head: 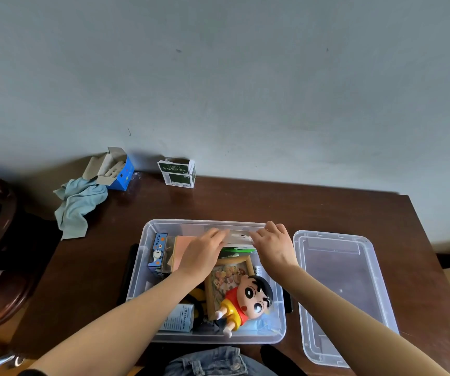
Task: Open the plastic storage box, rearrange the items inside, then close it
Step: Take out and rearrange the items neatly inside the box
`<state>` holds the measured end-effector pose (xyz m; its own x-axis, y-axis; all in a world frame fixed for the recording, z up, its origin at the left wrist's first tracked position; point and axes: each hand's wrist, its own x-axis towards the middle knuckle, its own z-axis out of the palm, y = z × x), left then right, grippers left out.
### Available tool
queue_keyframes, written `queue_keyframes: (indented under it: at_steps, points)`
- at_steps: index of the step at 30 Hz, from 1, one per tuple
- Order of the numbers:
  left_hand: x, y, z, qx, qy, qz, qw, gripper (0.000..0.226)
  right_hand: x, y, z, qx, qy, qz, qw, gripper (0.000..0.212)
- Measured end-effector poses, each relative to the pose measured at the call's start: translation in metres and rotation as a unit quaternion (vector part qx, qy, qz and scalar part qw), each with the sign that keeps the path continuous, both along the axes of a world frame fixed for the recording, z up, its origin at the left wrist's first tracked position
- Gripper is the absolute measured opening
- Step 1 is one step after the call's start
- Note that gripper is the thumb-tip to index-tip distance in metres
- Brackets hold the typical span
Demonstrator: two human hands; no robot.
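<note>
The clear plastic storage box (148, 270) is sitting open on the dark wooden table (313, 210), near the table's near edge and in front of the person. Its lid (340, 294) is lying off the box, flat on the table just to the right of it.

Both hands are reaching into the far end of the box. The left hand (204, 253) is lying palm down over a pinkish flat item (181, 246), its fingers stretched toward a small white packet (238, 238); the fingertips are meeting the packet's left edge. The right hand (274, 244) is gripping the packet's right edge, fingers curled, knuckles close against the box's far rim. The packet is thus being held between the two hands, at the far wall of the box, above a green-printed item (241, 251).

Other contents: a blue panda-printed carton (158, 253) is standing at the far-left wall; a wooden-framed picture (227, 280) is lying in the middle; a cartoon boy figure (245, 302) in a red shirt is lying on it toward the near right; a pale printed box (179, 318) is sitting at the near left.

On the table's far side, against the wall, an opened blue carton (120, 175) is resting on a light blue cloth (78, 204), and a green-and-white carton (177, 173) is standing to their right.
</note>
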<state>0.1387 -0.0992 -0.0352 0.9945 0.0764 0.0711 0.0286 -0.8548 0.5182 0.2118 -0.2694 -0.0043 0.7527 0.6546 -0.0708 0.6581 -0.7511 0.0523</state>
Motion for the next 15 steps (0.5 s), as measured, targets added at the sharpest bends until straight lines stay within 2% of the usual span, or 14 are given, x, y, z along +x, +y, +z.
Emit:
queue_keyframes:
  at_steps: [2, 4, 9, 13, 15]
  points:
    - [-0.003, 0.001, 0.002, -0.035, -0.009, 0.014, 0.999, 0.036, -0.004, -0.002, -0.001, 0.027, -0.020, -0.003, 0.999, 0.056]
    - [-0.004, 0.002, 0.003, -0.029, -0.009, 0.015, 0.999, 0.037, -0.006, -0.003, -0.003, 0.024, -0.019, -0.008, 1.000, 0.058]
    - [0.001, 0.002, 0.006, 0.059, 0.003, -0.003, 0.998, 0.035, -0.002, 0.002, -0.005, 0.008, 0.008, -0.032, 0.999, 0.030]
    - [0.002, 0.005, 0.010, -0.020, 0.017, 0.013, 1.000, 0.034, 0.003, -0.002, -0.010, 0.001, 0.024, -0.020, 1.000, 0.018]
    - [0.003, 0.008, 0.012, -0.028, 0.024, 0.026, 0.999, 0.031, 0.002, -0.002, -0.008, 0.000, 0.023, -0.020, 1.000, 0.015]
